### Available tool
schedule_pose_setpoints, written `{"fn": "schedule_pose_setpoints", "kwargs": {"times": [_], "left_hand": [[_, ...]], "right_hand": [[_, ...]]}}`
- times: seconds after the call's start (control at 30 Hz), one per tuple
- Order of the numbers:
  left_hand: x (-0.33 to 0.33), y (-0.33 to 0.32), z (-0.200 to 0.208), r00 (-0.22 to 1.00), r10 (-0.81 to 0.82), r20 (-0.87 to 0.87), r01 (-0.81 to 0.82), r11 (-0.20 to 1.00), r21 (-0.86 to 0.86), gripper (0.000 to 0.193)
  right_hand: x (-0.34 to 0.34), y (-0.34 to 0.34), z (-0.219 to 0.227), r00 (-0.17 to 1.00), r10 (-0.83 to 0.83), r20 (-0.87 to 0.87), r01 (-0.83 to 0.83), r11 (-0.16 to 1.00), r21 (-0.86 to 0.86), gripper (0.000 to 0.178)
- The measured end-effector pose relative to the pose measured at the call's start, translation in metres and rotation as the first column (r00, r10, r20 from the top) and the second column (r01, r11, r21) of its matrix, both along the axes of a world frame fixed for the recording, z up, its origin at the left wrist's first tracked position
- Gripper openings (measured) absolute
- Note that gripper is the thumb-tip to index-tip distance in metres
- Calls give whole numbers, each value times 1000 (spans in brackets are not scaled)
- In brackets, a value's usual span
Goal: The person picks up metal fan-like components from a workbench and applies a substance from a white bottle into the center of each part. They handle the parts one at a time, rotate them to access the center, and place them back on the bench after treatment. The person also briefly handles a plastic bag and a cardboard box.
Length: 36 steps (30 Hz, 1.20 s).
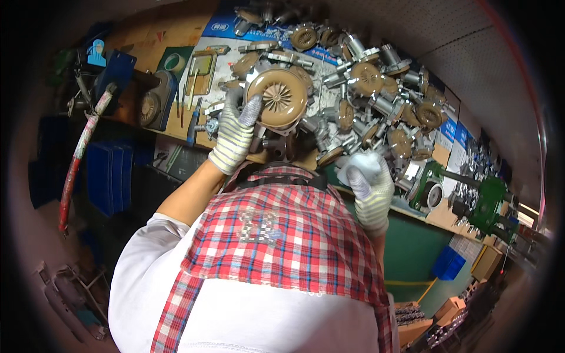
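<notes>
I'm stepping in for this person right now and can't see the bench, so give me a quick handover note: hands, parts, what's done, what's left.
Left hand: gloved, fingers gripping the rim of a round tan finned part, held up above the bench.
Right hand: gloved, closed around a white cloth, apart from the part.
Bench: a big pile of similar tan and metal parts to the right; hand tools lie to the left.
Done: one part picked up.
Left: cannot tell how many in the pile are finished.
</notes>
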<state>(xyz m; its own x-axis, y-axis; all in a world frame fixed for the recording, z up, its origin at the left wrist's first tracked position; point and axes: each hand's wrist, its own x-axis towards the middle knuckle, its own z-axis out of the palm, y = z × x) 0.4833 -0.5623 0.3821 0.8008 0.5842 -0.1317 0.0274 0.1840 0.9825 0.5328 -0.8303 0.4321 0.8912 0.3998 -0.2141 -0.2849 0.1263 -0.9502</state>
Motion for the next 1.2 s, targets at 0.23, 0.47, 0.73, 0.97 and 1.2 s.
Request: {"fn": "schedule_pose_setpoints", "kwargs": {"times": [0.23,0.47,0.73,0.97,1.2], "left_hand": [[-35,11,4,993,109,-52,-85,938,335,59],[-50,22,0,992,88,-89,-50,930,364,55],[-48,29,-5,999,49,-22,-39,948,317,51],[-40,36,-6,997,63,40,-75,894,441,47],[-40,41,-9,998,57,6,-55,921,385,49]], "right_hand": [[-6,77,17,966,258,6,-252,946,-204,33],[-9,99,5,872,452,190,-309,807,-502,47],[-5,110,9,796,550,252,-285,708,-647,37],[-2,117,8,815,539,212,-320,724,-611,37],[0,125,4,833,530,158,-347,724,-596,36]]}}
